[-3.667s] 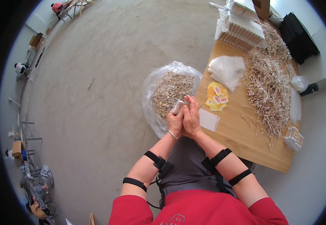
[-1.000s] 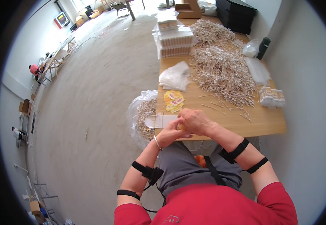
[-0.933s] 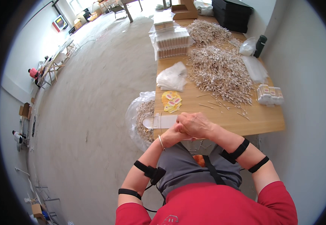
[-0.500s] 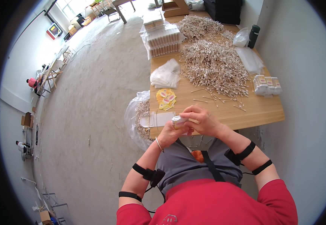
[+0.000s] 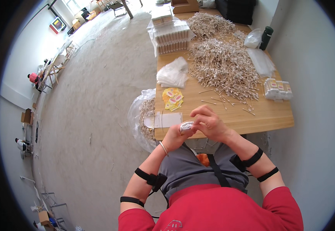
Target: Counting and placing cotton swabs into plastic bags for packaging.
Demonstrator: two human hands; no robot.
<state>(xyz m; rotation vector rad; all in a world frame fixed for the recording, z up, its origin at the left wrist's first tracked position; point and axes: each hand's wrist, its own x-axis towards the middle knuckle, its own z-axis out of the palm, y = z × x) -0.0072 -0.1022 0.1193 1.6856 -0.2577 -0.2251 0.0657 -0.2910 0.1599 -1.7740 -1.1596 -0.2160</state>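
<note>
At the near edge of the table, a small clear pack of cotton swabs (image 5: pixel 186 126) stands in my left hand (image 5: pixel 173 137), its white tips facing up and the fingers wrapped round it. My right hand (image 5: pixel 210 126) meets it from the right, with bent fingertips pinched at the pack's upper edge; the index finger is raised a little. Just left of the pack lies a white card strip (image 5: pixel 170 119) with a band round it. Yellow printed cards (image 5: pixel 173 99) are heaped behind that strip.
A big pile of loose cotton swabs (image 5: pixel 225 69) covers the table's middle. Clear bags (image 5: pixel 173 72) and stacked swab packs (image 5: pixel 171 38) line the left side. Finished-looking packs (image 5: pixel 278 89), a plastic sleeve (image 5: pixel 261 62) and a dark green bottle (image 5: pixel 266 37) sit right. A swab-filled bag (image 5: pixel 147 111) hangs beside the table.
The pack has turned in my left hand, so its white swab tips face up more. My right fingers have shifted from over the pack to its right edge. The view has tilted slightly.
</note>
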